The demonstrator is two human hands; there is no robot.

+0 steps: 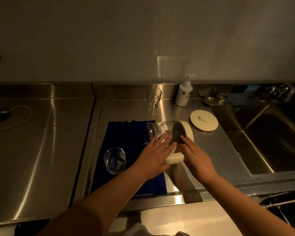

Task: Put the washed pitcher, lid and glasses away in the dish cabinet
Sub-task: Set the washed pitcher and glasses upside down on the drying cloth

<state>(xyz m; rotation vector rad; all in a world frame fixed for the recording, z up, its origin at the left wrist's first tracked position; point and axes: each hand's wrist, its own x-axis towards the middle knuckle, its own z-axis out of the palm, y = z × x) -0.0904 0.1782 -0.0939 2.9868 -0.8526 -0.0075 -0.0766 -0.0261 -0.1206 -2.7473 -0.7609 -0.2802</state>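
The pitcher (167, 135) lies on its side at the right edge of the blue towel (126, 160), its clear mouth to the left and its cream base to the right, handle toward me. My left hand (153, 155) rests flat on the glass wall with fingers spread, not curled round anything. My right hand (196, 157) is open too, fingertips against the dark underside of the base (whether the thumb hooks the handle I cannot tell). The lid (204, 120) sits flat on the steel counter (216, 150) just right of the pitcher, apart from it. One glass (114, 160) stands on the towel near my left wrist. Another glass (154, 98) stands upright at the back, near the soap bottle (184, 94). The sink (271, 142) is on the right.
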